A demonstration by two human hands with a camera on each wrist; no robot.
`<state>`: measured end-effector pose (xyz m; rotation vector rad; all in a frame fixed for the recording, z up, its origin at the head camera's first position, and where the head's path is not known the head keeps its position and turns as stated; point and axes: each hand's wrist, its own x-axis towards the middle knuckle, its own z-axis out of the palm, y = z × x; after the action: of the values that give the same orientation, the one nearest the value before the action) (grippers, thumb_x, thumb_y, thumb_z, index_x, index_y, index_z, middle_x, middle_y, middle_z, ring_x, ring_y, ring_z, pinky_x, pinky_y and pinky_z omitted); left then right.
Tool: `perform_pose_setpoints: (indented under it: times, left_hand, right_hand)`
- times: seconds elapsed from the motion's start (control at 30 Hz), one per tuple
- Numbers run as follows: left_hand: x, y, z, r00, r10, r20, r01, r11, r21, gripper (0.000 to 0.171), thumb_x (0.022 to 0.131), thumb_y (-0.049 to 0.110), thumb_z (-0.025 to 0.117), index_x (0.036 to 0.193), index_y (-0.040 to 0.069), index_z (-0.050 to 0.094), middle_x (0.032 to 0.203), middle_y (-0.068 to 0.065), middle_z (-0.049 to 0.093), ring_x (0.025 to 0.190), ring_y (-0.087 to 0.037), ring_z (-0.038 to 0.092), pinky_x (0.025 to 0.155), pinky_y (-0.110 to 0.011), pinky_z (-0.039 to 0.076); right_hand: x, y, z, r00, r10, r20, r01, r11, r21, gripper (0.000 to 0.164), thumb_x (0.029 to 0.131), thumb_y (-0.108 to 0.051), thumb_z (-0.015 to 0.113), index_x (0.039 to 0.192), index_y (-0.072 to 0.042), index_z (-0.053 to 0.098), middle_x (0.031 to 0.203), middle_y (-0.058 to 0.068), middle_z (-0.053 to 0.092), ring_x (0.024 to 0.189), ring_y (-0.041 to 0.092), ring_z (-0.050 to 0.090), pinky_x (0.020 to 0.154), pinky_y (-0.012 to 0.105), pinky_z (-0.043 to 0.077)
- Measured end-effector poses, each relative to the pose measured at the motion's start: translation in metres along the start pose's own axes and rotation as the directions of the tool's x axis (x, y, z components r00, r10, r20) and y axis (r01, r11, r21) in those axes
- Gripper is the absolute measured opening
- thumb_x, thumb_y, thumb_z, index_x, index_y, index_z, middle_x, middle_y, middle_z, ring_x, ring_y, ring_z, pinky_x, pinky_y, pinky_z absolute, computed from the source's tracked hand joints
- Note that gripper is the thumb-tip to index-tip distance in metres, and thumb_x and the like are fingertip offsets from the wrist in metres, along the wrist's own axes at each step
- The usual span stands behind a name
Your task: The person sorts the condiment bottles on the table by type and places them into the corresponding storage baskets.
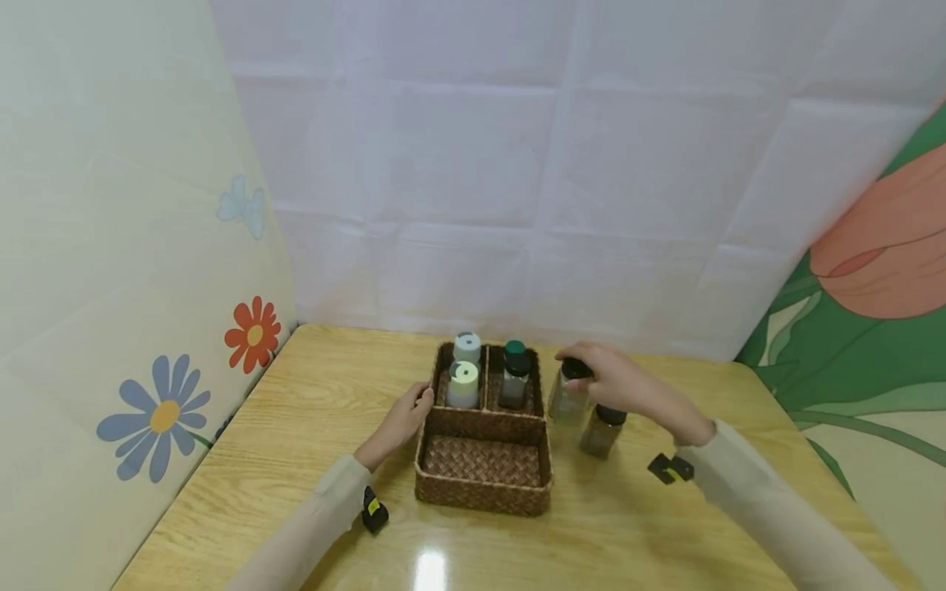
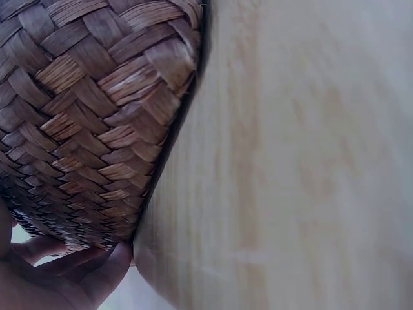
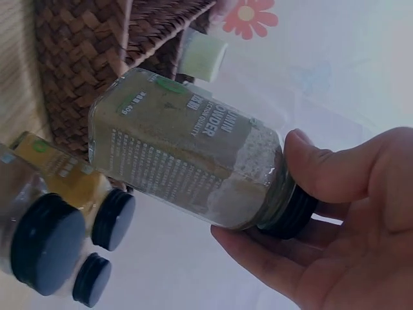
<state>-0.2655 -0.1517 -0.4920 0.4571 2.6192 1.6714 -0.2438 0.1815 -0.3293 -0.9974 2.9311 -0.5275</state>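
My right hand [image 1: 624, 386] holds a clear glass spice jar [image 3: 187, 155] by its black lid, thumb on one side and fingers on the other. Its label partly reads "UMIN POWDER", with grey-brown powder inside. Beside the jar stands a brown woven basket [image 1: 484, 499] with compartments. Against the basket's outer left wall rest the fingers of my left hand [image 1: 399, 423]. Two pale-capped bottles [image 1: 463, 386] stand in the back-left compartment; a black-lidded jar [image 1: 513, 382] and a green-capped container [image 1: 515, 351] are in the back-right one. The front compartment's woven floor shows.
A black-lidded jar [image 1: 602, 433] stands right of the basket on the wooden table [image 1: 332, 377]. The right wrist view shows a jar of yellow powder [image 3: 61, 168] and more black lids [image 3: 48, 242]. A white cloth [image 1: 458, 164] hangs behind, flowered cloths at both sides.
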Motion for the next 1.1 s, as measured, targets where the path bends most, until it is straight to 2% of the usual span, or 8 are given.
perform_pose_setpoints:
  times: [0.23,0.63,0.97,1.1]
  left_hand:
    - [0.0,-0.001,0.0,1.0,-0.007,0.008,0.007,1.0,0.007,0.047,0.11,0.023,0.037,0.146,-0.008,0.039,0.142,-0.031,0.043,0.13,-0.046,0.044,0.101,-0.059,0.041]
    - [0.001,0.001,0.0,1.0,-0.012,0.005,0.012,1.0,0.013,0.046,0.11,0.022,0.037,0.146,-0.008,0.039,0.143,-0.031,0.043,0.129,-0.046,0.044,0.101,-0.059,0.041]
    - [0.001,0.001,-0.001,1.0,-0.018,0.013,0.018,1.0,0.009,0.047,0.11,0.023,0.037,0.146,-0.007,0.038,0.143,-0.031,0.043,0.13,-0.046,0.044,0.101,-0.059,0.041]
    - [0.001,0.0,0.0,1.0,-0.006,-0.002,0.006,1.0,0.011,0.046,0.11,0.022,0.037,0.145,-0.007,0.04,0.142,-0.03,0.044,0.129,-0.046,0.044,0.101,-0.059,0.041]
  right_hand:
    - [0.007,-0.004,-0.003,0.999,-0.023,-0.04,0.023,1.0,-0.011,0.042,0.092,-0.002,0.068,0.132,0.007,0.057,0.129,0.025,0.058,0.117,0.044,0.055,0.097,0.057,0.046]
    - [0.023,-0.016,-0.003,0.998,-0.045,-0.044,0.046,0.999,0.004,0.042,0.092,0.0,0.068,0.132,0.004,0.058,0.129,0.022,0.06,0.117,0.04,0.056,0.096,0.054,0.048]
    - [0.037,-0.017,0.009,0.992,-0.101,-0.076,0.1,0.995,-0.02,0.041,0.086,-0.001,0.074,0.125,0.006,0.062,0.123,0.022,0.063,0.113,0.039,0.059,0.097,0.051,0.048]
    - [0.041,-0.018,0.013,0.993,-0.097,-0.073,0.096,0.995,-0.029,0.041,0.086,-0.002,0.075,0.125,0.005,0.062,0.122,0.021,0.064,0.112,0.038,0.06,0.096,0.051,0.049]
